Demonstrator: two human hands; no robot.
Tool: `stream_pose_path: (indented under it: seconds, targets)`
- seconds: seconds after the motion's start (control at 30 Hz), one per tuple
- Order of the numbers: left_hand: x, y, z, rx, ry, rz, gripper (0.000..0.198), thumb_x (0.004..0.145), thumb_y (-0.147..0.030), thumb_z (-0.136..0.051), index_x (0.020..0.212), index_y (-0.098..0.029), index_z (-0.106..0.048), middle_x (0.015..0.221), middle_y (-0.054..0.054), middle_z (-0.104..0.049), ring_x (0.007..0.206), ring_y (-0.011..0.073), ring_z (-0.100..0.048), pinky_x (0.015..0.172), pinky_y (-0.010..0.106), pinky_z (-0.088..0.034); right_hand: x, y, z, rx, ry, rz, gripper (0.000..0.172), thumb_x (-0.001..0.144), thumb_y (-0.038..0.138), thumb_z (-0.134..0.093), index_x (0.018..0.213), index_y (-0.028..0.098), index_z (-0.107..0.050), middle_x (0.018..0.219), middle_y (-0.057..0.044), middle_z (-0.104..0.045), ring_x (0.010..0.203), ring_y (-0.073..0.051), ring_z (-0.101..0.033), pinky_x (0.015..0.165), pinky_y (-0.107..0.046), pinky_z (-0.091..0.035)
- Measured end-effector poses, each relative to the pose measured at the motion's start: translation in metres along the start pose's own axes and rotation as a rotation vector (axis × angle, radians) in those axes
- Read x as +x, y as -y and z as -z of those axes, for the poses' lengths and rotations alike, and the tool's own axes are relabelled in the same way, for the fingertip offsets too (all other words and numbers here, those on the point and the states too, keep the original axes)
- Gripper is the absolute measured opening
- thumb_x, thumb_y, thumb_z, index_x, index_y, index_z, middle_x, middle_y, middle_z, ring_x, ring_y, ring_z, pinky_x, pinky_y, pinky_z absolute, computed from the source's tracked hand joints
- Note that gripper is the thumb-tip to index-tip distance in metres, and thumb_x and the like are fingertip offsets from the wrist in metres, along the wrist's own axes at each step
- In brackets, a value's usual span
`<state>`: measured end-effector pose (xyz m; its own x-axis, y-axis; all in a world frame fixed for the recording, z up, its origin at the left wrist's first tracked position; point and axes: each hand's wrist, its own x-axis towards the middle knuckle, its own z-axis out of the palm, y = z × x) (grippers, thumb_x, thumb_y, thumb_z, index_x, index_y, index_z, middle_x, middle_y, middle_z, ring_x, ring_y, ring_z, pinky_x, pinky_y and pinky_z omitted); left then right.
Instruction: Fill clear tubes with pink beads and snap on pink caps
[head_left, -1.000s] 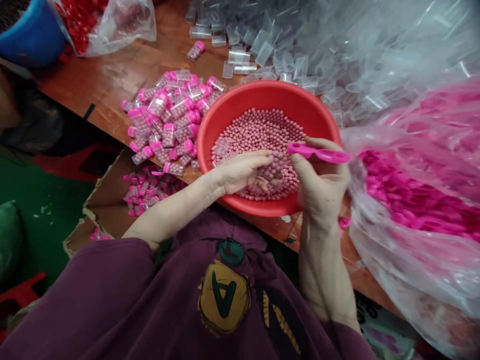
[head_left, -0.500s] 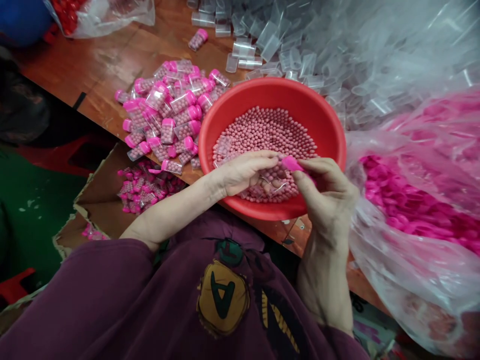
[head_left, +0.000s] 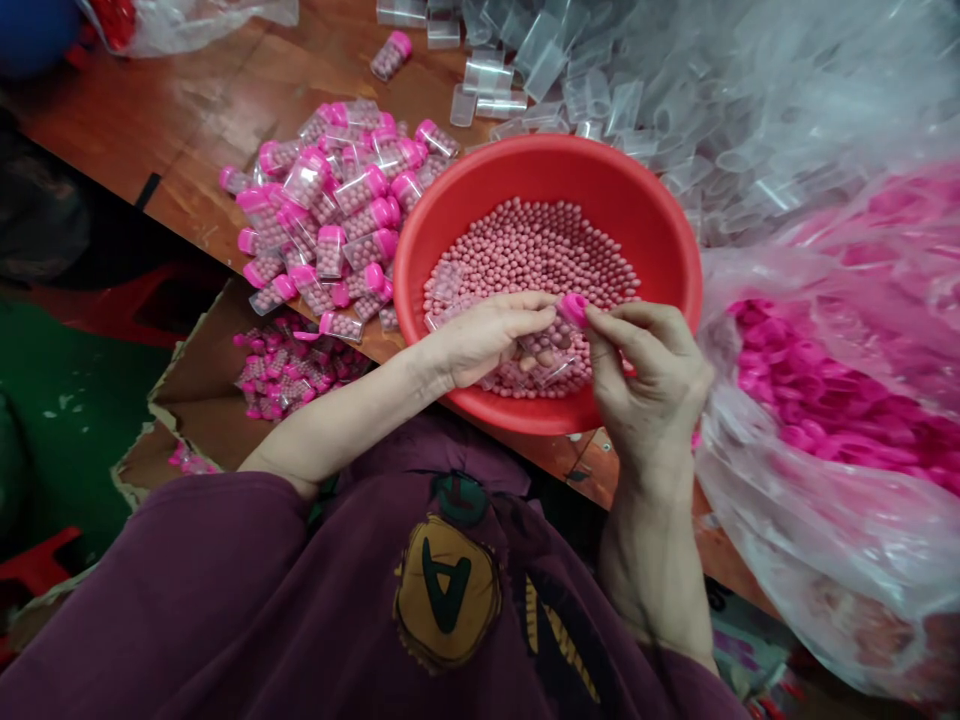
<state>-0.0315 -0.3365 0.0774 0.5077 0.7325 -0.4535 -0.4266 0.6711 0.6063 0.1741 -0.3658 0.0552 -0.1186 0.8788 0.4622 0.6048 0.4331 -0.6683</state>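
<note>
My left hand [head_left: 487,340] reaches over a red plastic basin [head_left: 547,165] and holds a clear plastic tube [head_left: 544,352] of pink beads, with much of the tube hidden by my fingers. My right hand [head_left: 645,385] pinches a pink plastic cap [head_left: 574,310] at the tube's upper end. Both hands hover just above loose pink beads [head_left: 532,250] filling the basin's floor. To the left of the basin lies a heap of capped tubes [head_left: 322,210] of pink beads.
A transparent bag of pink caps [head_left: 832,390] bulges at my right, with a bag of clear empty tubes [head_left: 750,100] behind it. The basin stands on a wooden table [head_left: 150,150]. Below the table's edge, a cardboard box [head_left: 195,400] holds more filled tubes [head_left: 289,370].
My right hand has turned the pink piece from lying sideways to end-on against the tube. The hands have drawn closer together, and the view has shifted slightly.
</note>
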Motion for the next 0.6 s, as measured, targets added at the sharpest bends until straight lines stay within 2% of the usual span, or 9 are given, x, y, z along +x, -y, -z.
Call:
stream_pose_path:
  seconds: [0.17, 0.27, 0.33, 0.47, 0.53, 0.6]
  targets:
    - [0.003, 0.000, 0.000, -0.036, -0.022, 0.027, 0.026, 0.113, -0.013, -0.059, 0.090, -0.012, -0.069, 0.085, 0.004, -0.068, 0.066, 0.0121, -0.065, 0.059, 0.027, -0.040, -0.006, -0.024, -0.001, -0.121, 0.046, -0.006, 0.025, 0.106, 0.037, -0.075, 0.129, 0.040, -0.085, 0.114, -0.007, -0.075, 0.113, -0.031, -0.072, 0.105, -0.056, -0.064]
    - [0.007, 0.001, 0.003, -0.060, 0.002, 0.028, 0.022, 0.113, -0.014, -0.060, 0.097, -0.010, -0.075, 0.088, 0.007, -0.072, 0.073, 0.0146, -0.067, 0.063, 0.029, -0.042, -0.004, -0.040, 0.005, -0.194, 0.087, 0.024, 0.027, 0.105, 0.035, -0.077, 0.130, 0.043, -0.084, 0.118, -0.008, -0.076, 0.115, -0.033, -0.070, 0.110, -0.060, -0.059]
    - [0.009, 0.001, 0.004, -0.072, -0.019, 0.035, 0.021, 0.113, -0.014, -0.059, 0.105, -0.010, -0.077, 0.091, 0.008, -0.075, 0.076, 0.0155, -0.068, 0.066, 0.030, -0.043, -0.001, -0.045, 0.007, -0.239, 0.065, 0.058, 0.029, 0.109, 0.032, -0.071, 0.132, 0.044, -0.085, 0.121, -0.009, -0.076, 0.115, -0.032, -0.069, 0.111, -0.060, -0.057]
    - [0.011, -0.002, 0.004, -0.093, -0.075, 0.063, 0.030, 0.119, -0.026, -0.052, 0.112, -0.012, -0.078, 0.096, 0.010, -0.080, 0.077, 0.0172, -0.068, 0.070, 0.030, -0.047, 0.007, -0.031, 0.005, -0.146, -0.066, 0.036, 0.025, 0.112, 0.032, -0.070, 0.130, 0.040, -0.086, 0.116, -0.008, -0.075, 0.108, -0.029, -0.073, 0.103, -0.054, -0.061]
    - [0.010, -0.002, 0.004, -0.110, -0.044, 0.036, 0.032, 0.119, -0.031, -0.054, 0.112, -0.012, -0.078, 0.097, 0.012, -0.081, 0.078, 0.0179, -0.068, 0.070, 0.030, -0.050, 0.011, -0.017, 0.001, -0.041, -0.120, -0.001, 0.020, 0.110, 0.032, -0.074, 0.124, 0.037, -0.087, 0.112, -0.006, -0.078, 0.103, -0.026, -0.075, 0.096, -0.049, -0.063]
    - [0.009, 0.001, 0.005, -0.118, -0.008, -0.015, 0.024, 0.115, -0.027, -0.063, 0.108, -0.011, -0.079, 0.096, 0.010, -0.080, 0.078, 0.0167, -0.069, 0.070, 0.029, -0.051, 0.015, -0.004, -0.005, 0.037, -0.117, -0.020, 0.018, 0.107, 0.030, -0.076, 0.120, 0.035, -0.088, 0.109, -0.004, -0.080, 0.099, -0.025, -0.078, 0.093, -0.046, -0.065]
